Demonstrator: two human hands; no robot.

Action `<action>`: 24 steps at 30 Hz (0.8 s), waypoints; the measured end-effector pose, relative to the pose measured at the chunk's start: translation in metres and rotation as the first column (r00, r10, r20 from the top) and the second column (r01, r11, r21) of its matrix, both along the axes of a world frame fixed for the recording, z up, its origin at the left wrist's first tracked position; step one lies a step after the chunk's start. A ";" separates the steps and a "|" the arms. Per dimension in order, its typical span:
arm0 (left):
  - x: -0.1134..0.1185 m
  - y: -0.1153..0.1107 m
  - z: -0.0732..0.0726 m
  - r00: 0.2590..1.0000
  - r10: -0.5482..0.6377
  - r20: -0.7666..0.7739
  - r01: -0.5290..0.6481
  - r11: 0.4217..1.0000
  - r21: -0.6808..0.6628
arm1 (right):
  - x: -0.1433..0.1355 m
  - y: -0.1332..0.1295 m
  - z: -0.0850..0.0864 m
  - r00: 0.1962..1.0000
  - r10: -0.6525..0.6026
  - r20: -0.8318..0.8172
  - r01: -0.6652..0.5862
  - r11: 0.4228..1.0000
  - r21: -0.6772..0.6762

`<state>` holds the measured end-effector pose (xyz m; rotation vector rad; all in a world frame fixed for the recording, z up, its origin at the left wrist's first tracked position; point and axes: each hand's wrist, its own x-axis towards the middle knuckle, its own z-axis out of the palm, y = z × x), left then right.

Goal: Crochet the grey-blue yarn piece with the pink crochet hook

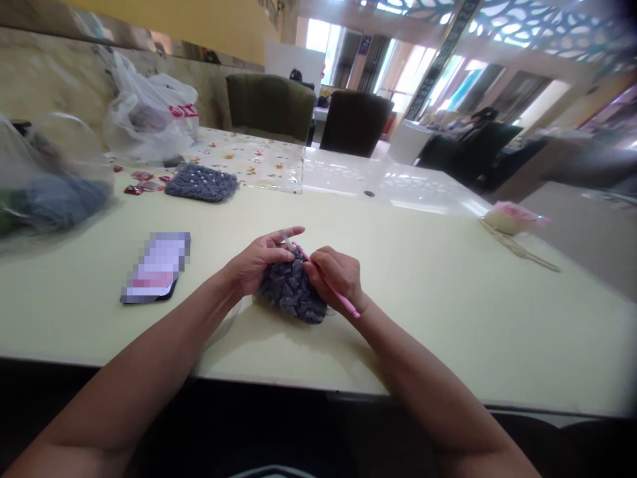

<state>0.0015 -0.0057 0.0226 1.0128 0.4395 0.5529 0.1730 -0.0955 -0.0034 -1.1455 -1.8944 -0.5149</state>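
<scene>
A dark grey-blue crochet piece point(292, 292) is held up just over the table, between both hands. My left hand point(261, 260) pinches its upper left edge with thumb and fingers, while the index finger points out to the right with a strand around it. My right hand point(338, 273) is closed round a pink crochet hook point(346, 304), whose tip reaches the top edge of the piece near the left thumb. The exact loop at the hook's tip is too small to make out. Another grey crochet square point(202, 182) lies flat farther back on the left.
A phone point(156, 265) lies on the pale table point(448, 299) at the left. Behind it are small red wrappers point(144, 182), a clear bag with grey-blue yarn point(64, 196) and a white plastic bag point(149, 116). A pink-and-white bundle with a cord point(512, 218) sits far right. Chairs stand beyond.
</scene>
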 end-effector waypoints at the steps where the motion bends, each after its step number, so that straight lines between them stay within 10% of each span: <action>1: -0.001 0.001 0.000 1.000 0.006 -0.002 -0.006 1.000 0.008 | 0.001 0.000 0.000 0.998 0.036 -0.045 -0.038 0.999 -0.034; 9: 0.000 -0.007 -0.001 0.998 -0.041 -0.054 0.049 0.989 0.139 | 0.004 0.002 0.001 0.989 0.127 -0.079 -0.139 0.975 -0.171; 18: 0.013 -0.020 -0.009 0.988 0.145 -0.054 -0.140 0.986 0.088 | -0.018 -0.004 0.001 0.901 -0.381 0.208 0.355 0.923 0.150; 24: 0.001 -0.005 -0.001 0.992 -0.125 0.026 0.126 0.991 -0.053 | -0.008 -0.004 0.002 0.982 -0.070 0.177 0.040 0.985 0.166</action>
